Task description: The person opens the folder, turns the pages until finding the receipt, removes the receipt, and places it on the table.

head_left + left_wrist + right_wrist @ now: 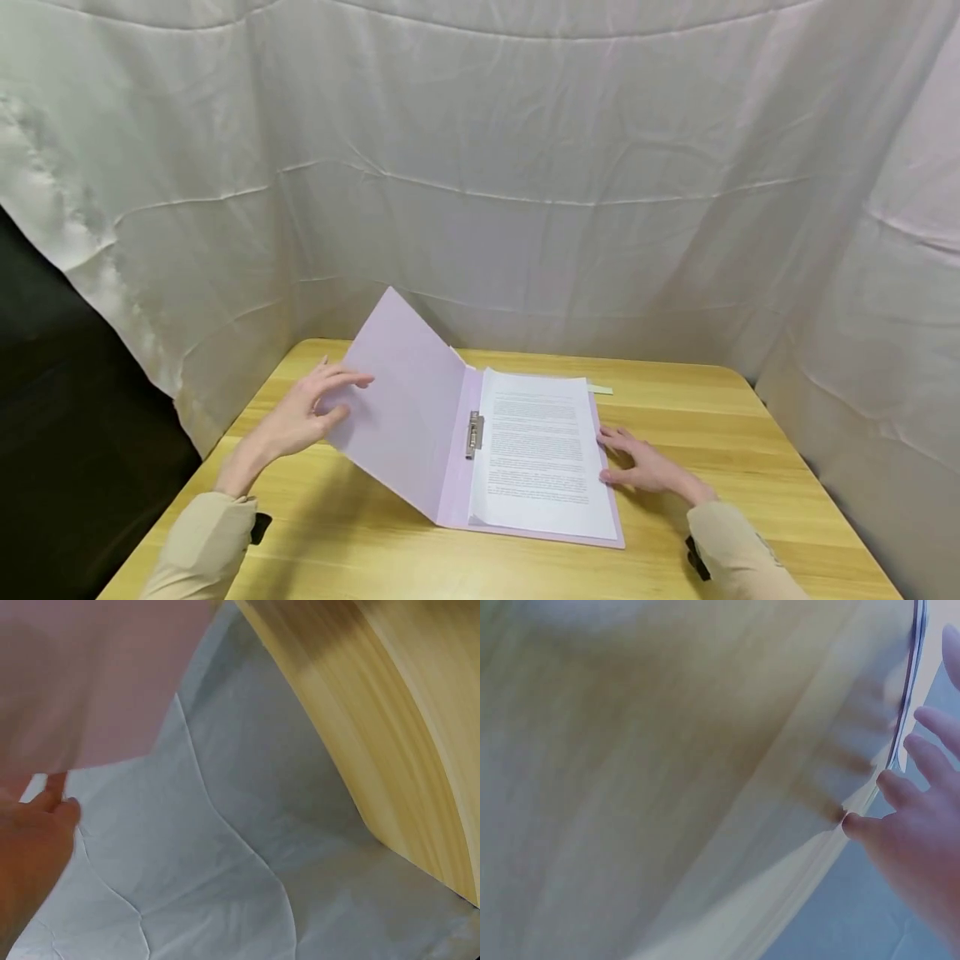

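Observation:
A lilac folder lies on the table with its front cover raised and tilted to the left. Inside it, a metal clip sits near the spine, beside a stack of printed white paper. My left hand is at the cover's outer edge, thumb and fingers apart; the left wrist view has the cover above the hand. My right hand rests by the folder's right edge with spread fingertips touching it. Several fingers of that hand show in the right wrist view.
The folder is on a light wooden table with rounded back corners. A pale tab sticks out at the folder's upper right. Light grey curtains hang around the table, and a black area is at left.

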